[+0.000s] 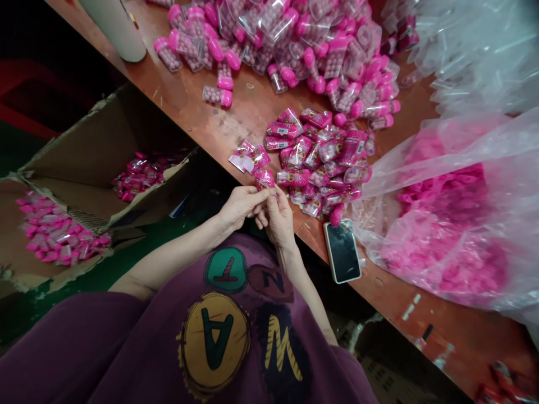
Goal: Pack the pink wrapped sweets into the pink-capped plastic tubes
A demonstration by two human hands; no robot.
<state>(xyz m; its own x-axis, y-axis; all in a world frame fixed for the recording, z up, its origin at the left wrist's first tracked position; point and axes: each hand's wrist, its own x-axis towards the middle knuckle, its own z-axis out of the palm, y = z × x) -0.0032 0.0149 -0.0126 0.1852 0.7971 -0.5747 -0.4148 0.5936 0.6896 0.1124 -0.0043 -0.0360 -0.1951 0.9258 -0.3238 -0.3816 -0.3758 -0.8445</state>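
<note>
My left hand [241, 205] and my right hand [278, 219] meet at the table's near edge, both pinched on one small pink packet [264, 178] held between the fingertips. Just beyond them lie two loose pink packets [249, 157] on the brown table [236, 120]. To the right of those sits a heap of filled pink packets [324, 160]. Farther back is a big pile of clear tubes with pink caps [295, 47], full of pink balls.
A phone [342, 251] lies face up at the table edge, right of my hands. Clear plastic bags of pink caps [455, 224] fill the right side. An open cardboard box [84, 168] holding pink packets stands on the floor at left. A pale cylinder [115, 25] stands at the back left.
</note>
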